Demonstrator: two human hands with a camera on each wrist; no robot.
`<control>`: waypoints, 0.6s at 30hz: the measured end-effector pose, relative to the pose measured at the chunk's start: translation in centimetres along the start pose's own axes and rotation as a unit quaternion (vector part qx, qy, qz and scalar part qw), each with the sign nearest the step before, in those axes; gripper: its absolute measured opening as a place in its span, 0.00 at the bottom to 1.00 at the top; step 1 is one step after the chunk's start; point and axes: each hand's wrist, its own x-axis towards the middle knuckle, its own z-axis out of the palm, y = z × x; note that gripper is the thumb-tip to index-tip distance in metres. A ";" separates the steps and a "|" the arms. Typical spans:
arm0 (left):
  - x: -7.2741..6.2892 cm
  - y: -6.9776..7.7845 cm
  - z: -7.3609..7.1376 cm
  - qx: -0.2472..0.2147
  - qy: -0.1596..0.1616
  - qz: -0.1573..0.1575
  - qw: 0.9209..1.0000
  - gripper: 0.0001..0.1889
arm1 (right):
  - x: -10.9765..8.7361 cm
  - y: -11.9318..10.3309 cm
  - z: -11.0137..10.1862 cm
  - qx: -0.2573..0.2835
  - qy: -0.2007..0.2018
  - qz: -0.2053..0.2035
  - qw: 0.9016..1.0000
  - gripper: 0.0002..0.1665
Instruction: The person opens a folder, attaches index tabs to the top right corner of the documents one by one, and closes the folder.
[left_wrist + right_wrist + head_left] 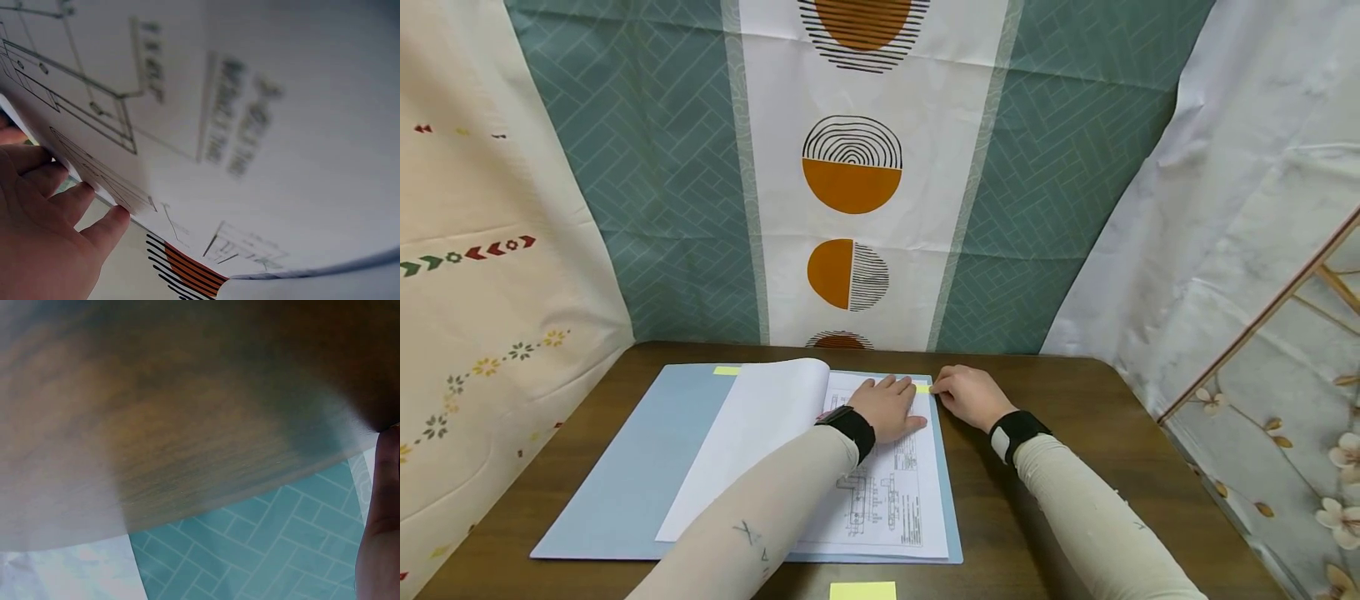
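Note:
A light blue folder (617,467) lies spread on the table with white sheets inside. My left hand (886,408) rests on the upper part of a page of technical drawings (895,525), its fingers extended; the left wrist view shows those fingertips against the printed sheet (169,81). At the page's upper right edge, my right hand (973,396) pinches the outer end of a yellow sticky note (922,388) between thumb and curled fingers. Only the side of the right hand (382,519) enters the right wrist view, with its fingertips out of sight.
Turned-over sheets (745,450) curve up at the folder's middle. Another yellow sticky note (727,370) sticks out at their top left. A yellow sticky pad (862,591) lies at the table's front. Patterned cloths (692,208) hang behind the brown table (1075,433).

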 end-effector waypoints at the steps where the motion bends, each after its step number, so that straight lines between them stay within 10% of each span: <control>1: -0.1 0.0 -0.1 -0.001 -0.004 -0.002 1.000 0.42 | 0.0 0.0 0.1 0.000 0.000 0.000 1.000 0.12; 18: -0.6 -0.1 -0.2 0.002 0.010 -0.016 1.000 0.45 | -0.1 -0.1 0.3 0.005 -0.001 0.017 1.000 0.11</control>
